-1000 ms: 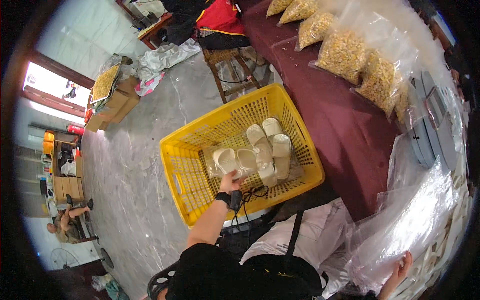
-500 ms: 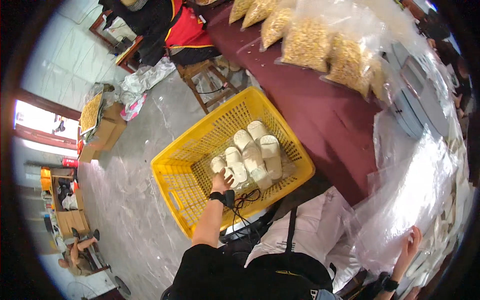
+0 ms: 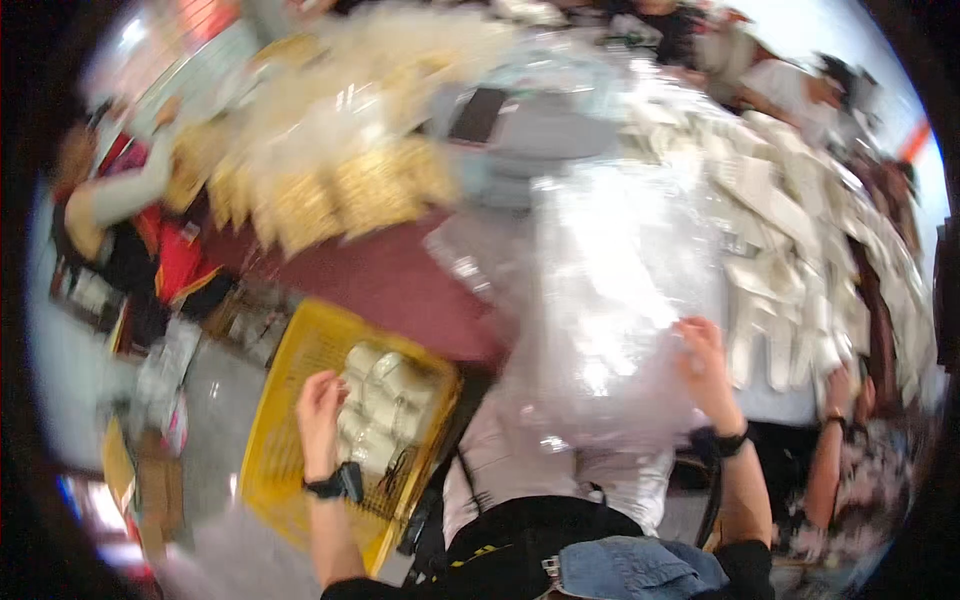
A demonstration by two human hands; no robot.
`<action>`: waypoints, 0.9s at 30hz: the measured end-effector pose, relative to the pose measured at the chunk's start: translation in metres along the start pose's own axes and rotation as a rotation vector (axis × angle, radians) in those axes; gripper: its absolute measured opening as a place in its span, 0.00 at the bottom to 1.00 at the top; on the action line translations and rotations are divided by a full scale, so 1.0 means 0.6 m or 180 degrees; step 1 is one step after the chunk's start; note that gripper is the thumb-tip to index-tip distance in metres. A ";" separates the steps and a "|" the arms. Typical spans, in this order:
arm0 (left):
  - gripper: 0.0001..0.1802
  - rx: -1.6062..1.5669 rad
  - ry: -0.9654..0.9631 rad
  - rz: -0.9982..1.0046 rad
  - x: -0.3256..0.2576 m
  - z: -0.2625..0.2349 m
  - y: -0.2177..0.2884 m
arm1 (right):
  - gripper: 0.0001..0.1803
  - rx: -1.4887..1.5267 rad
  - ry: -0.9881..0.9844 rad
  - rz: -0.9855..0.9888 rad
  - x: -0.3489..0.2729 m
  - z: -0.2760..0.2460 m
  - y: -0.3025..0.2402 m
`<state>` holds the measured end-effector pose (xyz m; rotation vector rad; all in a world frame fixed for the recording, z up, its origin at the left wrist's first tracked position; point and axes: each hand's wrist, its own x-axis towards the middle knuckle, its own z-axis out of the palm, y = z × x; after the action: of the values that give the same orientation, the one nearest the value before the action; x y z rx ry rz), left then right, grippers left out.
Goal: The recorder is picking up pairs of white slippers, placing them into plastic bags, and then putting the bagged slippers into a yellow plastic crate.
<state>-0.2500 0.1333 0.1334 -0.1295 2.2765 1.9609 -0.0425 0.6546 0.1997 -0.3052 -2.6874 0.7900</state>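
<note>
My left hand (image 3: 321, 405), a dark band on its wrist, is raised over the left part of a yellow plastic basket (image 3: 268, 425). Its fingers are loosely bent and apart, with nothing visible in them. Beside it, several white slippers (image 3: 375, 447) lie in rows in the basket. My right hand (image 3: 704, 362) is at the right edge of a stack of clear plastic bags (image 3: 610, 300), on the near side of the table. Blur smears its fingers, so whether they pinch the plastic cannot be made out.
Bags of yellowish pieces (image 3: 345, 195) stand on the dark red tabletop (image 3: 400, 290). Behind the plastic are grey flat pieces (image 3: 545, 135) and a dark phone-like slab (image 3: 478, 115). White slippers (image 3: 765, 200) are heaped at the right. Another person's forearm (image 3: 826, 465) reaches in there; another person is at far left.
The view has swung right, so the basket sits further left. My left hand has risen away from the slippers. My right hand has come up to the clear bags' edge.
</note>
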 end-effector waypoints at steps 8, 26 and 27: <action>0.24 0.1189 -0.2268 0.2648 -0.101 0.291 0.241 | 0.31 0.0051 -0.0176 -0.0268 0.002 -0.025 0.024; 0.40 0.3473 -0.2830 0.4110 -0.131 0.509 0.201 | 0.15 -0.0391 0.2386 0.1448 -0.077 -0.243 0.215; 0.40 0.3468 -0.2810 0.4041 -0.127 0.511 0.197 | 0.17 -0.0352 0.2248 0.1282 -0.067 -0.233 0.205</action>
<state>-0.1789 0.4526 0.2164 2.0965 2.3501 0.2548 0.0589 0.8120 0.2327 -0.9715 -2.0179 0.4985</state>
